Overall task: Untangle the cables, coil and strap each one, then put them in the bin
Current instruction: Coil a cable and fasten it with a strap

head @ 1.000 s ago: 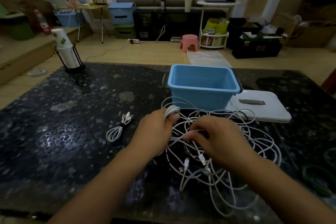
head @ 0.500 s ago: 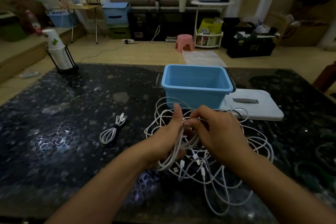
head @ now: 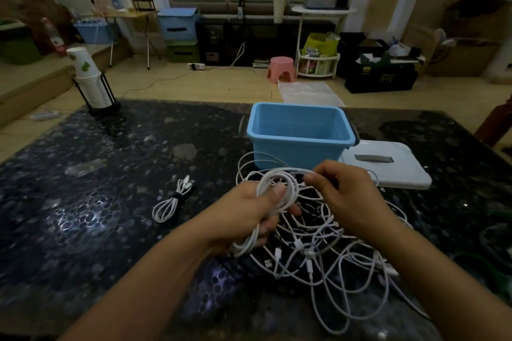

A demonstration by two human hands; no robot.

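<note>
Just before the blue bin (head: 300,134), the left hand (head: 246,210) grips a white cable coil (head: 278,188); the right hand (head: 346,194) pinches its strand above the tangled cables (head: 340,257).

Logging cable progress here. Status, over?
Left hand grips a half-wound coil; right hand pinches its free run. One strapped cable on the table, blue bin empty. Loose tangle under the hands.

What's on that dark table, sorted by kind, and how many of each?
Blue plastic bin: 1
White flat lid: 1
Strapped white cable coil: 1
Tangled pile of white cables: 1
Paper cup stack in black rack: 1
Total: 5
</note>
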